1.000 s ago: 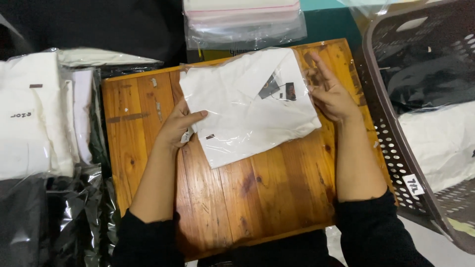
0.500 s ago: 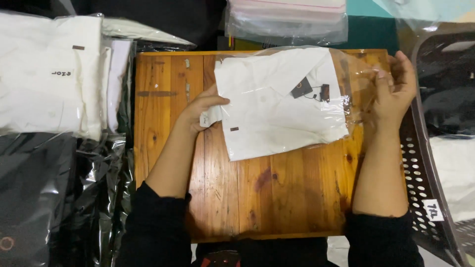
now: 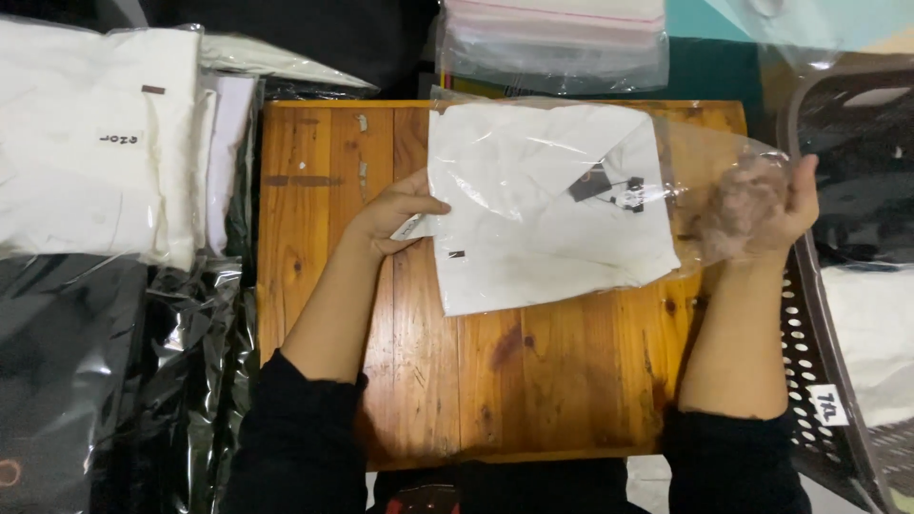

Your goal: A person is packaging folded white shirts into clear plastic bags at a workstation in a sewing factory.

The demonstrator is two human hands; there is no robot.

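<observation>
**Folded white garment, part-way into clear bag**

Change noted: against the view a second ago, the right hand (image 3: 762,209) has left the top of the garment and moved out past its far edge; it is now bunched inside the clear plastic bag (image 3: 709,162), gripping the film. The bag mouth has come over that end of the garment, so the bagging looks about half done.

Left hand (image 3: 395,214): fingers closed on the near edge of the folded white garment (image 3: 543,219), pinching it against the wooden board (image 3: 324,219).

Count:
- garment in hand: one, between the two grips
- clear bag in hand: one
- dark tags on it: two, just inside the right grip
- bagged white stack (image 3: 90,143): one, well outside the left grip
- spare clear bags (image 3: 557,48): one pile, beyond the garment
- dark basket (image 3: 838,381): one, outside the right grip
</observation>
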